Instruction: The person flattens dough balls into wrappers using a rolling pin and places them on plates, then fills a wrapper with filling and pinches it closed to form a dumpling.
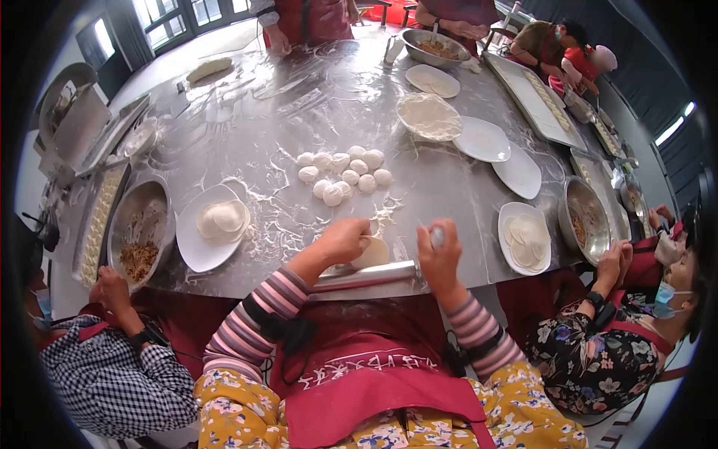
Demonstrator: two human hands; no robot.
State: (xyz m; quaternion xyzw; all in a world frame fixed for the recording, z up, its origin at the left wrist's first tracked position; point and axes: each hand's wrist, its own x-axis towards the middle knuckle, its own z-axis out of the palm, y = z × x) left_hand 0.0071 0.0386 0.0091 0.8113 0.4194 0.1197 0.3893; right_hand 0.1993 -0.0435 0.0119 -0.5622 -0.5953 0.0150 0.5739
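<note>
My left hand [344, 241] is closed, its fingers pinching the edge of a thin round dough wrapper [372, 254]. The wrapper lies on the steel table just beyond a metal rolling pin [366, 277], partly covered by my fingers. My right hand [440, 258] forms a fist at the pin's right end, wrapped around its handle; a blurred greyish bit shows among the fingers. Farther in sits a cluster of floured dough balls [350, 177]. To the left, a white plate [193, 251] carries a stack of rolled wrappers [223, 220].
Loose flour is scattered over the steel table [247, 127]. A filling bowl [161, 198] stands left, another [598, 213] right. A plate of wrappers [526, 238] and a plate of flour [430, 117] lie rightward. Co-workers sit close on both sides; others stand across the table.
</note>
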